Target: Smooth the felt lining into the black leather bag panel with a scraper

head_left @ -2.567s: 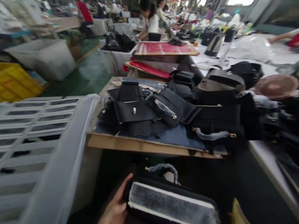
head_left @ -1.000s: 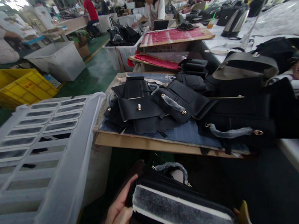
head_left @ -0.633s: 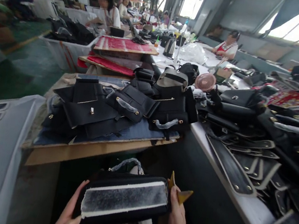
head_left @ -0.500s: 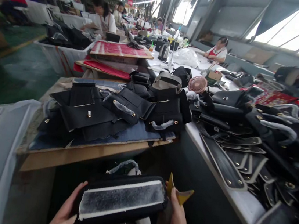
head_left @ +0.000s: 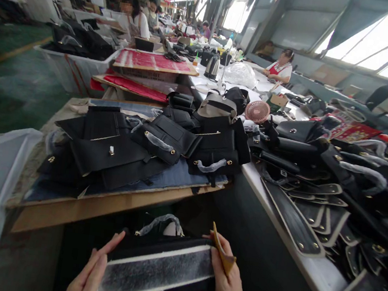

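The view swings right, off the white crate and toward the strap-covered table (head_left: pixel 309 272). The right hand (head_left: pixel 228 285) now lies against the black bag (head_left: pixel 158 270), the yellow scraper (head_left: pixel 222 253) seemingly upright; the left hand (head_left: pixel 89 277) opens flatter.

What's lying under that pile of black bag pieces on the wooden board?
Under the black bag pieces a blue sheet shows, lying on the wooden board. How far it runs beneath the pile, and whether anything else lies there, is covered.

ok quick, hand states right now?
Left hand: open, fingers flat against the black bag end.
Right hand: closed on the yellow scraper, steadying the bag.
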`<state>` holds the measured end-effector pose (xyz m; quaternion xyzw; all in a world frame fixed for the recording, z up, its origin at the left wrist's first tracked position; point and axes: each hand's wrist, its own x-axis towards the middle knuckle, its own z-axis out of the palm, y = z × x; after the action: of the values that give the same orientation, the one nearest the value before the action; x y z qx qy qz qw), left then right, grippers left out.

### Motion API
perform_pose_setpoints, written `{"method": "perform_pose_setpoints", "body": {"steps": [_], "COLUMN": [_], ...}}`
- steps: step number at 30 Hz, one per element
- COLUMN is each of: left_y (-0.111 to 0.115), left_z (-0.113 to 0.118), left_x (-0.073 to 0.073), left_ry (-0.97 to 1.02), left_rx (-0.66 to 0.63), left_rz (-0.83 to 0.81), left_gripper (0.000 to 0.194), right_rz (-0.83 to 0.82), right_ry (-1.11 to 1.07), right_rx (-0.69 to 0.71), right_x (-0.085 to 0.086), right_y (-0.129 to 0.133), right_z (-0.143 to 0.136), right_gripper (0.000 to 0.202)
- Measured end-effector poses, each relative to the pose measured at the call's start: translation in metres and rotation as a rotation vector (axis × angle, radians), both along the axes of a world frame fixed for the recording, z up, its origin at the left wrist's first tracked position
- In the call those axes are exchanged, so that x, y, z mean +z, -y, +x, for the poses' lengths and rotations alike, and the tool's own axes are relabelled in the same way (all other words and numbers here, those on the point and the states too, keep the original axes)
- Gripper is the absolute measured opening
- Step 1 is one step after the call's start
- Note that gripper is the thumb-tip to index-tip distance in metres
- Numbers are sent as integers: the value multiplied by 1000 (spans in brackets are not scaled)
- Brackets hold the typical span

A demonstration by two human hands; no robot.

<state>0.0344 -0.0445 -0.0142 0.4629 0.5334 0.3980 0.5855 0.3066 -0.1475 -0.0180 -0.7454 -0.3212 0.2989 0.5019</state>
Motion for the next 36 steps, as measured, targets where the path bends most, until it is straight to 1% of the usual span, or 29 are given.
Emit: {"method": "perform_pose_setpoints", "body": {"steps": [2,4,6,9,11,13,14,15,17,18,20,22,23,24,26,27,29,31,33,34,36], "left_y": [-3,-5,-6,-3,0,2,2,1,-4,-7,-14,-17,-18,-18,-18,-19,-21,-24,-27,-28,-29], "left_z": [-1,-2,-3,-7,-10,-13,-14,-15,-13,-10,-3,5,8,11,14,13,11,7,4,3,4], "left_x": [-8,-14,-17,-17,-14,-9,-6,-2,7,11,19,22,22,22,19,18,13,8,2,0,-5], "left_ry": [-68,-106,-102,-53,15,96,109,90,-50,-152,-369,-574,-663,-741,-841,-862,-849,-782,-724,-708,-677], "left_rx": [-46,-103,-139,-163,-158,-125,-106,-93,-112,-156,-301,-439,-479,-493,-481,-476,-468,-462,-460,-464,-440], "left_rz": [108,186,214,166,68,-23,-38,-19,127,234,470,656,717,757,797,812,844,873,878,872,853], "left_gripper": [44,41,41,45,46,49,51,53,54,52,49,57,65,71,79,80,81,78,77,78,79], "right_rz": [1,11,-8,-42,-99,-159,-175,-180,-183,-188,-204,-223,-234,-245,-263,-277,-316,-361,-390,-392,-377], "right_ry": [68,124,167,175,149,149,168,194,239,260,316,414,474,531,597,595,502,368,305,321,419], "right_rx": [-9,-46,-82,-65,-53,-52,-49,-41,-14,16,101,161,176,183,195,198,234,357,500,550,584], "right_x": [-2,-3,-6,-13,-15,-12,-8,-4,6,9,13,13,11,10,8,8,9,10,11,10,4], "right_y": [-2,-3,-3,1,1,-3,-7,-12,-26,-34,-46,-53,-55,-55,-52,-51,-52,-58,-71,-81,-107], "right_z": [-5,-7,-6,1,7,13,15,17,19,20,20,19,18,17,15,15,19,26,37,42,49], "right_gripper": [54,53,53,58,63,66,68,69,71,72,71,70,70,69,68,68,68,68,66,63,63]}}
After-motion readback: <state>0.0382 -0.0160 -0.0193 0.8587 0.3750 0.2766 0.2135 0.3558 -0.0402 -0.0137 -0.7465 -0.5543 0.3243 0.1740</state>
